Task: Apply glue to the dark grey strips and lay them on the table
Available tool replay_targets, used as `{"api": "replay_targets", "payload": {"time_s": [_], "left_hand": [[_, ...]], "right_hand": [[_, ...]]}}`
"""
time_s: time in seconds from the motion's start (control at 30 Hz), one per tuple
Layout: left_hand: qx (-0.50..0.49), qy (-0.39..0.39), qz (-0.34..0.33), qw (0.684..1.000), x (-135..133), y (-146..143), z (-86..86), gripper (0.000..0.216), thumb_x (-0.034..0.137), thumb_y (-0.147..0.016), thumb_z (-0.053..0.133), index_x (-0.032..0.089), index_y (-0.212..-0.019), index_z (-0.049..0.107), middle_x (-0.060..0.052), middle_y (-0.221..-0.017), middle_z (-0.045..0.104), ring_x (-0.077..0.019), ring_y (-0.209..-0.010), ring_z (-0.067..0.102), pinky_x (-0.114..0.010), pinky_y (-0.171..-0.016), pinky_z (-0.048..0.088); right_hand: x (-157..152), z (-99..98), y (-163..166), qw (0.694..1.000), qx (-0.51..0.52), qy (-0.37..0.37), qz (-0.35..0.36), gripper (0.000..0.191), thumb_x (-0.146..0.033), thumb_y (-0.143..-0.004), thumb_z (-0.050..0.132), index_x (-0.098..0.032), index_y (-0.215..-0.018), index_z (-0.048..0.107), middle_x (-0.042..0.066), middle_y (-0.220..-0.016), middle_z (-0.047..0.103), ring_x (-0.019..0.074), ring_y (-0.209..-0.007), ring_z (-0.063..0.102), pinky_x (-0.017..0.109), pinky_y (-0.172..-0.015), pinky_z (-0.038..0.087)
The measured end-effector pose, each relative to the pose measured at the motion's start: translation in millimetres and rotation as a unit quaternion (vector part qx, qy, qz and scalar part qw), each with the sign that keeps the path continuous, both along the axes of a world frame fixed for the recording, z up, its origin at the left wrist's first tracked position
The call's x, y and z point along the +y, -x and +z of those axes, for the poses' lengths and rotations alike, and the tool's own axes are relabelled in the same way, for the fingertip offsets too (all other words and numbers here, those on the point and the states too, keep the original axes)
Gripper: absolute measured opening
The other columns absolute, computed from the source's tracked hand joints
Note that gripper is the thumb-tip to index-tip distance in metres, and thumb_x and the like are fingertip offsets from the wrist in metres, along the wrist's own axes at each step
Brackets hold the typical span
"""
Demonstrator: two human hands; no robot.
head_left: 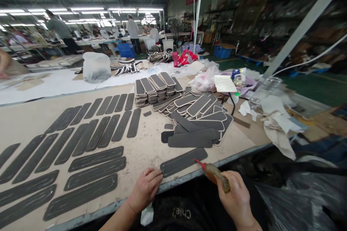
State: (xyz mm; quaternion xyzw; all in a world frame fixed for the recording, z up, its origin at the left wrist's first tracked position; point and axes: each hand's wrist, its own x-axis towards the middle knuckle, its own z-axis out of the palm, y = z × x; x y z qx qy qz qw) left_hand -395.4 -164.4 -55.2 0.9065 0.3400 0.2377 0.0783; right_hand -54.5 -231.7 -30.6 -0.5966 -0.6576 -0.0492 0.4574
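Near worktop (238, 150) edge: dark strip (183, 161).
Our left hand (145, 187) pinches its end, steadying it; right hand (238, 198) clenches squeeze bottle (214, 175), nozzle strip-ward.

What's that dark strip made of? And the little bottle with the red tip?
The dark strip looks like matte foam or felt: dull, flat, no shine. The bottle in the right hand seems translucent plastic, brownish inside.

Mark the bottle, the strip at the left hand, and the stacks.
bottle (214, 175), head view, amber body
strip (184, 161), head view, middle of its dark face
stacks (157, 81), head view, top of the middle stack
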Motion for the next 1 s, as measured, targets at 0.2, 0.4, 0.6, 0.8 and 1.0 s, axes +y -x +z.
{"api": "replay_targets", "payload": {"time_s": [0.2,0.4,0.6,0.8,1.0], "left_hand": [[-0.002,-0.008,-0.003,1.000,1,1,-5.1,0.027,0.012,-0.094,0.046,0.017,-0.114,0.063,-0.009,-0.114,0.065,-0.0201,-0.099,0.056,-0.037,-0.091,0.050],[-0.002,-0.017,0.003,1.000,0,0,-0.7,0.026,0.012,-0.093,0.047,0.018,-0.111,0.064,-0.008,-0.112,0.066,-0.0206,-0.098,0.057,-0.037,-0.090,0.050],[-0.011,-0.009,0.004,1.000,1,-1,0.3,0.025,0.013,-0.093,0.048,0.019,-0.111,0.064,-0.007,-0.111,0.067,-0.0193,-0.096,0.058,-0.037,-0.088,0.050],[-0.015,-0.005,0.003,1.000,2,0,-4.8,0.024,0.014,-0.094,0.048,0.019,-0.111,0.064,-0.008,-0.110,0.067,-0.0188,-0.097,0.059,-0.036,-0.088,0.051],[-0.039,-0.009,0.007,0.999,4,-4,-3.6,0.022,0.015,-0.094,0.050,0.019,-0.109,0.065,-0.007,-0.104,0.068,-0.0182,-0.094,0.060,-0.036,-0.088,0.051]], "right_hand": [[2,4.6,-5,0.999,-0.024,-0.020,-0.024,0.010,-0.017,-0.090,0.057,-0.018,-0.100,0.055,0.007,-0.091,0.052,0.0218,-0.083,0.054,0.040,-0.075,0.050],[2,7.1,40,0.994,0.046,0.021,0.102,0.014,-0.008,-0.089,0.051,-0.018,-0.099,0.053,0.007,-0.091,0.049,0.0205,-0.081,0.051,0.037,-0.071,0.049],[5,0.5,52,0.989,0.049,0.039,0.138,0.019,-0.005,-0.089,0.047,-0.019,-0.101,0.053,0.007,-0.092,0.049,0.0203,-0.081,0.049,0.036,-0.069,0.049],[9,-3.1,2,1.000,0.003,0.006,0.003,0.011,-0.015,-0.090,0.055,-0.020,-0.100,0.055,0.007,-0.092,0.051,0.0221,-0.082,0.052,0.040,-0.073,0.050],[6,-4.9,1,1.000,0.017,-0.003,-0.026,0.009,-0.017,-0.091,0.054,-0.020,-0.099,0.055,0.008,-0.092,0.052,0.0232,-0.084,0.054,0.041,-0.075,0.051]]}}
